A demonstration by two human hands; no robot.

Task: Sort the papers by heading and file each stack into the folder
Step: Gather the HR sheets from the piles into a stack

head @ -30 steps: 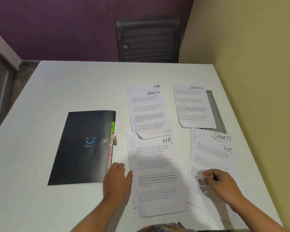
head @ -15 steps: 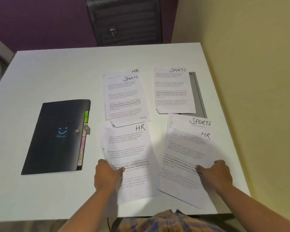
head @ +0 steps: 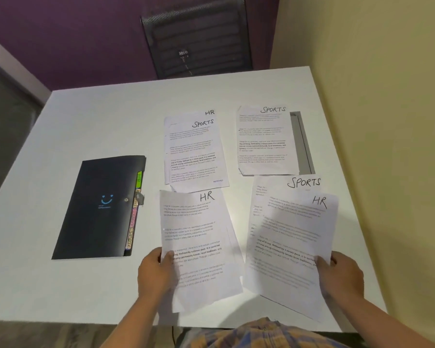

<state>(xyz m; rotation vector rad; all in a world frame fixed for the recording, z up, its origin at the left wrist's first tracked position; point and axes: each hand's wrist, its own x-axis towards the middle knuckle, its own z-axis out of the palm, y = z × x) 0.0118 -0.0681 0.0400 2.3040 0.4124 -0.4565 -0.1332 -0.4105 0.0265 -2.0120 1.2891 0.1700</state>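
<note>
- My left hand (head: 156, 271) pinches an HR sheet (head: 196, 229) at the table's (head: 106, 121) front edge.
- My right hand (head: 342, 275) grips a second HR page (head: 296, 237), lifted off a SPORTS page (head: 269, 187), probably to unite matching headings.
- The black folder (head: 96, 209) lies closed toward the left edge, awaiting stacks.

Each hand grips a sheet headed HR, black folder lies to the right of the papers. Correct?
No. The head view shows the black folder left of the papers, not right. The rest holds: the left hand grips the left HR sheet, the right hand grips the right HR sheet.
</note>
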